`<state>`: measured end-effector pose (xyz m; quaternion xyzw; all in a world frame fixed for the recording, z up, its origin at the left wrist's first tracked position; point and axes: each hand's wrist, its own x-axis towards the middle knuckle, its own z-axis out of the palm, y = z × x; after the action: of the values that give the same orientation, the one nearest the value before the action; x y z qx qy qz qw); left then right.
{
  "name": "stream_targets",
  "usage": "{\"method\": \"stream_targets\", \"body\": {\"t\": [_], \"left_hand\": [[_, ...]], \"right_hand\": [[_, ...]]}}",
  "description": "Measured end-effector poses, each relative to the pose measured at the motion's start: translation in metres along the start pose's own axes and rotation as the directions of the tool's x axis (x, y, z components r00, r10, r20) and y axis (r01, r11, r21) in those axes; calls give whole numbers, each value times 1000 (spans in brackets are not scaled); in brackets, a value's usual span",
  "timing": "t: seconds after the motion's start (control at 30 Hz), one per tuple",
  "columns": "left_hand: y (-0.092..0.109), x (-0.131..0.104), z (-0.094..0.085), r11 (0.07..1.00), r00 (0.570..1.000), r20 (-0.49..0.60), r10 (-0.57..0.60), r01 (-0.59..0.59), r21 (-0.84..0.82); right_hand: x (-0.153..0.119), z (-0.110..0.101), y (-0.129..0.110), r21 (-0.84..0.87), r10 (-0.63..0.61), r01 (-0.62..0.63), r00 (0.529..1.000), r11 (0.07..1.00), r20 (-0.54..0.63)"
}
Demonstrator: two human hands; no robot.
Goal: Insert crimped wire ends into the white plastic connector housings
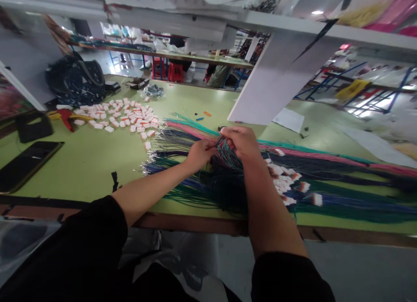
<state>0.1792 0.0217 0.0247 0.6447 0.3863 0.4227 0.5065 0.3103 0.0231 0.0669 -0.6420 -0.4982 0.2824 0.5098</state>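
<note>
Long coloured wires [342, 180] in teal, pink, black, blue and green lie in bundles across the green table [91, 163]. My left hand [200, 153] pinches a few wire ends near the bundle's middle. My right hand [241, 141] is closed around a small bunch of green and red wires just beside it, the two hands almost touching. Small white connectors [286, 185] sit among the wires to the right of my right forearm.
A scattered pile of white and orange connectors [124, 117] lies at the back left. A black phone [26, 163] rests near the left edge, a red tool [67, 117] and a black cable coil [76, 83] behind it. A white post [270, 85] stands behind the wires.
</note>
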Motion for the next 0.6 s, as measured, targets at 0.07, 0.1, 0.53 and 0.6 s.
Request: {"method": "stream_targets", "body": {"t": [0.07,0.1,0.53,0.6], "left_hand": [[0,1,2,998,998,-34,-44,43,-48],[0,2,3,994,996,-50,-70,66,-93],[-2,12,8,803,907,114,-406,414,-429],[-5,14,8,784,895,114,-431,434,-445]], "right_hand": [[2,1,2,25,-1,1,1000,1000,4],[3,2,3,39,2,-2,1000,999,6],[35,-18,14,-191,103,-85,991,978,87],[58,-25,15,-409,92,-90,996,908,-15]]}}
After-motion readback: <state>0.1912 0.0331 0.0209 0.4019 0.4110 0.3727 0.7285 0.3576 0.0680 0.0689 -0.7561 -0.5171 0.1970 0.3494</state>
